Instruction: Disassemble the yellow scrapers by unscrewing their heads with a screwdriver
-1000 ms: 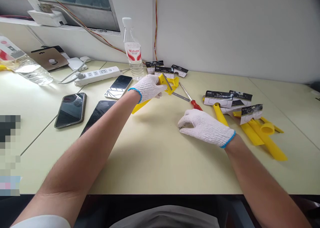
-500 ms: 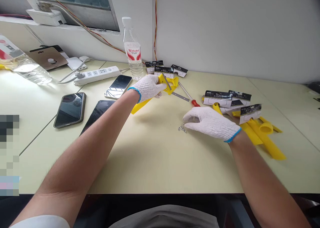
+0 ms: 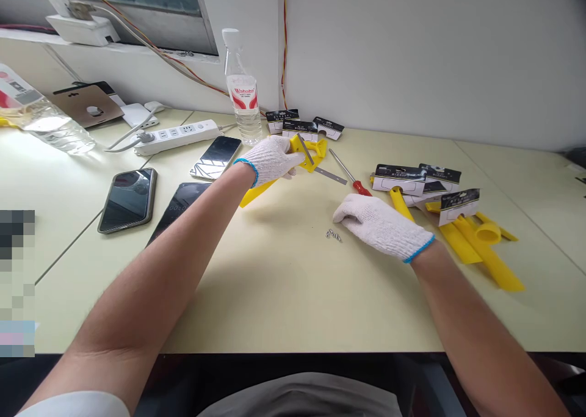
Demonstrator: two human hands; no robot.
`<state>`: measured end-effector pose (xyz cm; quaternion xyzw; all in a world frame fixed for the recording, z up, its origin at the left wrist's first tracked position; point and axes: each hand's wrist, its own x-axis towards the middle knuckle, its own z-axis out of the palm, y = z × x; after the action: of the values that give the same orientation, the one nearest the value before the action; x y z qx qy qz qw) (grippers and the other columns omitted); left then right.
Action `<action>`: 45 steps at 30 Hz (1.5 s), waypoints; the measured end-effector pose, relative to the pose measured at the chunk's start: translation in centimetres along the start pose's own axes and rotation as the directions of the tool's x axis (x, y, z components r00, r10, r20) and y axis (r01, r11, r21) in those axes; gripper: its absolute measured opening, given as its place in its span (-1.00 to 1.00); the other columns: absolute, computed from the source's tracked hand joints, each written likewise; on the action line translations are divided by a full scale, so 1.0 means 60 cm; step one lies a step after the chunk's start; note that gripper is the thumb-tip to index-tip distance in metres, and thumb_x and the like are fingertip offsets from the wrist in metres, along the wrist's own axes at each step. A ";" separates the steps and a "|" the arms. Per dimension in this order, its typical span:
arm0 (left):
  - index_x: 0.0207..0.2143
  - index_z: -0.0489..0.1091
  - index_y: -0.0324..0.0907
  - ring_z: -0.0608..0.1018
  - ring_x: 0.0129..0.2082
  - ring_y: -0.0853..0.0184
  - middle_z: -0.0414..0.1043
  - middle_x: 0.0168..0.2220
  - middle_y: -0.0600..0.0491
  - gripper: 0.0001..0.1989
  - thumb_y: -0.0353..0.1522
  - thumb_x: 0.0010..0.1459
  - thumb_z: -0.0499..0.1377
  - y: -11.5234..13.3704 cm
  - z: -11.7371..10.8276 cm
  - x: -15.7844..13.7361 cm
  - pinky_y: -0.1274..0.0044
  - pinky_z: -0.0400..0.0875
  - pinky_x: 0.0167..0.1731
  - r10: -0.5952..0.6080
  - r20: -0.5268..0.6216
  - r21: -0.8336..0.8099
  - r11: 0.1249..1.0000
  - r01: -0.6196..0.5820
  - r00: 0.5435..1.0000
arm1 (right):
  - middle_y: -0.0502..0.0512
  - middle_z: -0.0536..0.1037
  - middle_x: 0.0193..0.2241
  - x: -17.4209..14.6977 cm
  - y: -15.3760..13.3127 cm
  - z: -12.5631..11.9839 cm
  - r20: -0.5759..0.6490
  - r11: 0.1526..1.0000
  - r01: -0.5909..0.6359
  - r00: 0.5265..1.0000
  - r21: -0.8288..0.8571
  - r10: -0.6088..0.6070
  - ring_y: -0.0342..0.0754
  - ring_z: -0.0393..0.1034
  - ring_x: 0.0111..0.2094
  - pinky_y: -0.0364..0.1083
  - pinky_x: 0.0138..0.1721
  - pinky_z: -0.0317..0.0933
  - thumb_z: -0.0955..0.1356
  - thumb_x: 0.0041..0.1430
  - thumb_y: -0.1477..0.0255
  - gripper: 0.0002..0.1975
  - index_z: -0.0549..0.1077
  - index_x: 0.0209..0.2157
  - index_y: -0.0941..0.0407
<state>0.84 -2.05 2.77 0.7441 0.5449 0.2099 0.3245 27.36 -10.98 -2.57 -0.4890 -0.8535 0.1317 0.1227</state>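
My left hand (image 3: pixel 273 160), in a white knit glove with a blue cuff, grips a yellow plastic tool with a metal blade (image 3: pixel 313 155); its long yellow end shows below the wrist. A loose flat metal blade (image 3: pixel 333 176) lies just right of it. My right hand (image 3: pixel 373 220), gloved likewise, is closed with thumb and fingers pressed together low over the table. Whatever is in that pinch is hidden. Several small screws (image 3: pixel 334 234) lie just left of its fingertips. Beyond the right hand rests a screwdriver with a red handle (image 3: pixel 361 188).
Yellow plastic tools (image 3: pixel 492 261) with black-and-white card packaging (image 3: pixel 399 179) lie at the right. A water bottle (image 3: pixel 242 99) stands at the back, near more cards (image 3: pixel 300 129). Phones (image 3: pixel 127 200) and a power strip (image 3: pixel 178 137) occupy the left side.
My right thumb and fingers have come together and the hand has shifted slightly, leaving the screws more in view. My left hand and the yellow tool stay put.
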 end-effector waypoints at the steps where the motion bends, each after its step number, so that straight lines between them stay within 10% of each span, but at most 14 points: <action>1: -0.39 0.39 -0.17 0.54 -0.33 0.36 0.66 -0.35 0.01 -0.77 -0.26 0.33 0.22 -0.001 0.000 0.000 0.51 0.32 -0.32 0.001 -0.003 0.006 1.000 -0.001 1.000 | 0.15 0.62 -0.05 0.001 0.000 -0.002 -0.007 1.000 -0.007 1.000 -0.003 0.007 -0.04 0.56 -0.13 0.02 -0.06 0.51 0.41 0.48 0.27 -0.77 0.57 0.01 0.12; 17: -0.34 0.39 -0.18 0.67 -0.29 0.33 0.67 -0.28 -0.01 -0.84 -0.33 0.34 0.17 0.000 0.003 0.003 0.54 0.50 -0.25 -0.017 0.043 -0.019 1.000 0.018 0.999 | 0.21 0.55 0.13 -0.002 -0.013 -0.002 -0.076 0.993 -0.111 0.991 -0.035 0.108 0.05 0.54 0.01 0.10 0.03 0.50 0.41 0.48 0.25 -0.67 0.52 0.15 0.10; 25: -0.38 0.35 -0.15 0.64 -0.39 0.33 0.59 -0.32 0.07 -0.86 -0.34 0.22 0.24 0.005 0.026 0.001 0.50 0.47 -0.36 0.095 -0.047 -0.002 0.995 -0.095 0.994 | 0.23 0.65 -0.14 -0.003 -0.029 -0.011 -0.179 0.988 -0.150 0.973 -0.019 0.145 0.08 0.54 -0.17 0.10 -0.07 0.44 0.41 0.44 0.18 -0.75 0.62 -0.11 0.06; 37: -0.50 0.25 -0.14 0.55 -0.37 0.29 0.45 -0.45 0.09 -0.70 -0.29 0.20 0.29 0.062 0.092 -0.016 0.46 0.28 -0.37 0.221 -0.027 0.126 0.968 -0.216 0.975 | 0.19 0.68 -0.22 0.023 -0.038 0.012 -0.551 0.963 -0.194 0.791 0.188 0.267 0.10 0.57 -0.24 0.07 -0.12 0.41 0.36 0.39 0.31 -0.85 0.54 -0.23 0.06; 45: -0.44 0.30 -0.13 0.41 -0.42 0.31 0.45 -0.42 0.06 -0.76 -0.27 0.25 0.24 0.067 0.113 -0.022 0.46 0.23 -0.40 0.257 0.024 0.206 0.944 -0.256 0.966 | 0.20 0.66 -0.24 0.025 -0.028 0.014 -0.569 0.968 -0.209 0.782 0.142 0.252 0.11 0.55 -0.26 0.05 -0.14 0.37 0.39 0.34 0.39 -0.92 0.52 -0.26 0.08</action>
<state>7.63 -5.81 0.96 0.8381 0.4627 0.1935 0.2145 24.99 -10.60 -2.68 -0.6016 -0.7031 0.0199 0.3786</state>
